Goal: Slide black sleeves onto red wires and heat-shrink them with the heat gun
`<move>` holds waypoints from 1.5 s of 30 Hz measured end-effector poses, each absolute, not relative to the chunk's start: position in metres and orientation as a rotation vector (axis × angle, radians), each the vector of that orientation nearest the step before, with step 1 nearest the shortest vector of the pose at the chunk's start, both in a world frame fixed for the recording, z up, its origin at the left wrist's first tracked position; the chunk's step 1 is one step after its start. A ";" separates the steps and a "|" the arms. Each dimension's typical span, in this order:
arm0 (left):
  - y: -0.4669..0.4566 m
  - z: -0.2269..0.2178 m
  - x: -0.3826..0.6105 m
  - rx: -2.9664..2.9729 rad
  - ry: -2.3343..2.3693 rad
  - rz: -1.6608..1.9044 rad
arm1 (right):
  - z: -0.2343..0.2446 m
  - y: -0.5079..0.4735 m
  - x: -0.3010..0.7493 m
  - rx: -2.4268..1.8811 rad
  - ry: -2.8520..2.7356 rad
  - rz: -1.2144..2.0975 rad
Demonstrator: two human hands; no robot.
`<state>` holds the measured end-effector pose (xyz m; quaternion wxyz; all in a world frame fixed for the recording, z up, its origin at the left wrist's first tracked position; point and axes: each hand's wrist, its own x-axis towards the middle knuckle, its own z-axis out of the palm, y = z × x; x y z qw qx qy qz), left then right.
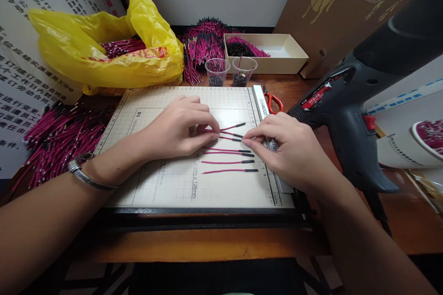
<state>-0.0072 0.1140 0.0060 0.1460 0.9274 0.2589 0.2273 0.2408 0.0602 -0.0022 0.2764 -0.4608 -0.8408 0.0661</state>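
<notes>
Pink wires [224, 170], about seven: laid in a loose column on the white trimmer board [173, 189], black sleeves [248, 162] seen on their right ends. The lower four are spaced roughly parallel; the upper ones are crossed near the left hand [183, 126], by whose thumb and forefinger they are pinched. Right hand [287, 147]: thumb and fingertips closed on the sleeved tip of one upper wire. By appearance, this small batch is judged to be sleeved and partly set in line, with the upper wires left to be separated; whether any sleeve has been shrunk cannot be told. Pliers [275, 103], red-handled: placed beside the board. Two clear cups, filled low with small dark pieces: stood behind it. Further stock, judged to leave most of the lot outstanding: a loose heap [65, 143] at left, a yellow bag [152, 27], a rear pile [204, 46], a cardboard box [273, 65]. Heat gun [346, 85]: stationed at right, ungripped. All carried on a wooden tabletop [207, 244].
</notes>
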 end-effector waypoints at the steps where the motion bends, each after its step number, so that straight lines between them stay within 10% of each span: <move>1: 0.114 0.006 -0.007 2.670 0.752 0.682 | -0.002 0.060 0.241 -1.250 -2.258 0.184; 45: 0.111 0.010 -0.006 2.336 0.475 0.833 | 0.007 0.052 0.236 -0.973 -2.095 0.171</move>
